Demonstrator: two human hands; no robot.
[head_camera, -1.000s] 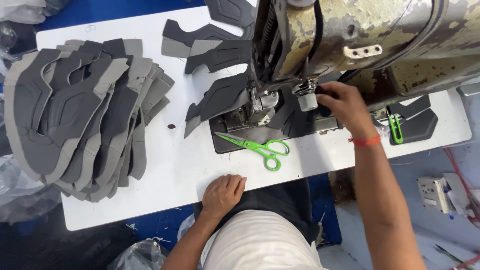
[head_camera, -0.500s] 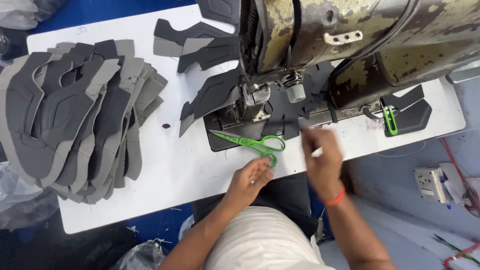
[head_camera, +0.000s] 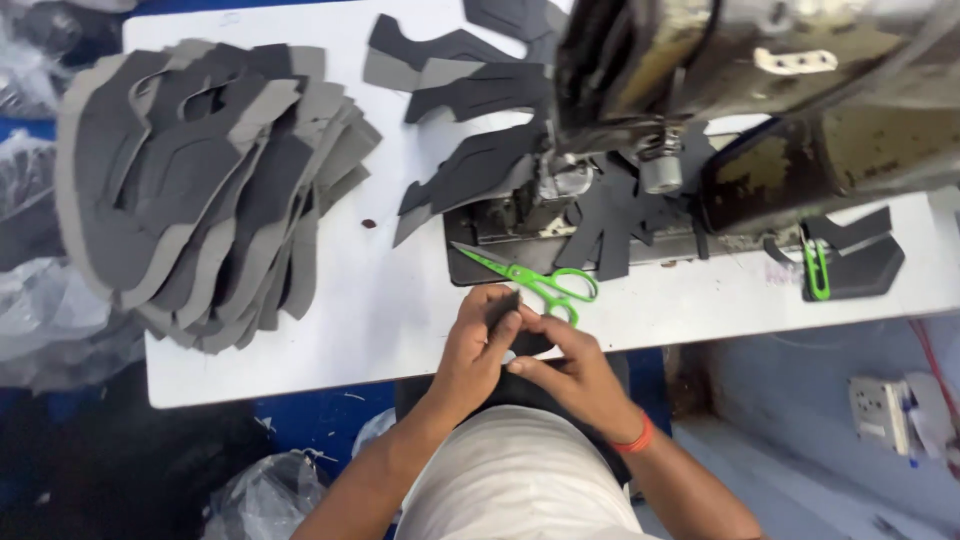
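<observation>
— Grey and charcoal fabric everywhere. What are the hands busy with?

— Both meet at the near edge of the white table, about six o'clock from the sewing machine. The left hand pinches a small dark cut piece between thumb and fingers, fingers narrow around it. The right hand touches the same piece from the other side, fingertips closed on its lower edge.

— So where does the piece sit?

— Held just above the table edge, just beside the green-handled scissors, which lie at twelve o'clock from the hands, untouched.

— And the rest?

— A big fanned stack of grey shoe-upper panels at nine o'clock, well apart from the hands. More dark cut panels lie near the needle area, one tucked by the presser foot. A small green thread snipper rests at three o'clock on another dark piece.

— Which step would you call this?

— I judge it as readying: the small piece is being aligned or folded between both hands, away from the needle.

— What does the following move call for?

— Keeping that two-handed pinch steady so the edges stay matched, and clearing the scissors on the way toward the machine bed. Whether the piece is one layer or two, I cannot tell.
</observation>
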